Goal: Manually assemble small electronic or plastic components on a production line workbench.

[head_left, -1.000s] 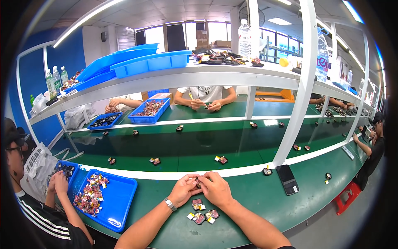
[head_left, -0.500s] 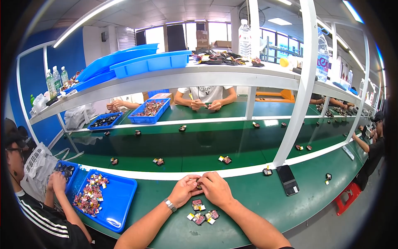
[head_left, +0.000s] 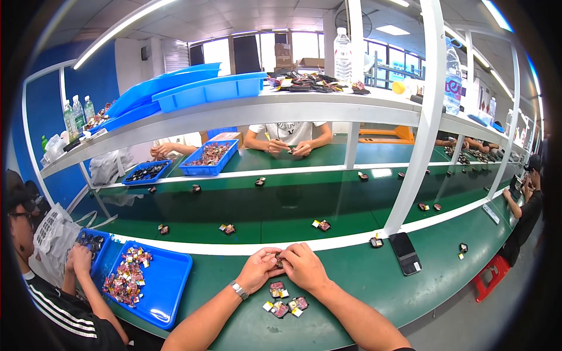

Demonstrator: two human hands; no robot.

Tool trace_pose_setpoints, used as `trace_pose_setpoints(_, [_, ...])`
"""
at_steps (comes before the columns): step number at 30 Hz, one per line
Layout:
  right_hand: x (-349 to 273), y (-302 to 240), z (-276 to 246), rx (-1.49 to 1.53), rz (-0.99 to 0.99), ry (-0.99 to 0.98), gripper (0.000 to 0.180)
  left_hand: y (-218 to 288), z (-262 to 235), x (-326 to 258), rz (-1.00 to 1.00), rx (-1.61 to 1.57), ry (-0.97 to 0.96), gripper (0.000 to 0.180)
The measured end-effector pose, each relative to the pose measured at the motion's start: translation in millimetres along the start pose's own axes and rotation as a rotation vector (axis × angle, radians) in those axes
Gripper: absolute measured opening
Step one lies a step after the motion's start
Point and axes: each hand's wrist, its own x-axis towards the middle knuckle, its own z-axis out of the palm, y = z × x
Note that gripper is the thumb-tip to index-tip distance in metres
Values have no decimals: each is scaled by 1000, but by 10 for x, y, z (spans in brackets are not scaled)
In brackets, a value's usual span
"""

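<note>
Both my hands meet above the green worktable (head_left: pixel 363 295). My left hand (head_left: pixel 257 272), with a metal-banded watch on its wrist, pinches a small dark part (head_left: pixel 279 261). Fingers of my right hand (head_left: pixel 305 269) close on the same part from the other side and cover most of it. Just below my hands lie three similar small parts, dark-edged with reddish middles and white-and-yellow tabs: one upper part (head_left: pixel 277 289), one lower left (head_left: pixel 278 309) and one lower right (head_left: pixel 299 304).
Left of my arms is a blue tray (head_left: pixel 178 286) of reddish parts, beside a co-worker's hands (head_left: pixel 81 260). A dark phone (head_left: pixel 405 253) lies at right near a white shelf post (head_left: pixel 413 169). Beyond the white rail, several parts sit spaced along a green belt (head_left: pixel 275 205).
My hands stay together on the small part, with barely any movement. Parts on the belt have shifted slightly to the right. The view has moved a little.
</note>
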Motion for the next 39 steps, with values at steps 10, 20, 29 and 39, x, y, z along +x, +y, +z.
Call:
trace_pose_setpoints(10, [-12,-5,48,-33,46,-1,13,2,22,10,5,29,21,29])
trace_pose_setpoints(20, [27,-53,39,-34,38,12,17,-75,61,28,87,164,169,20])
trace_pose_setpoints(29, [-13,74,138,455,453,6,15,-123,135,65,147,346,246,17])
trace_pose_setpoints(39, [376,918,282,396,742,110,17,-122,51,121,283,237,362,27])
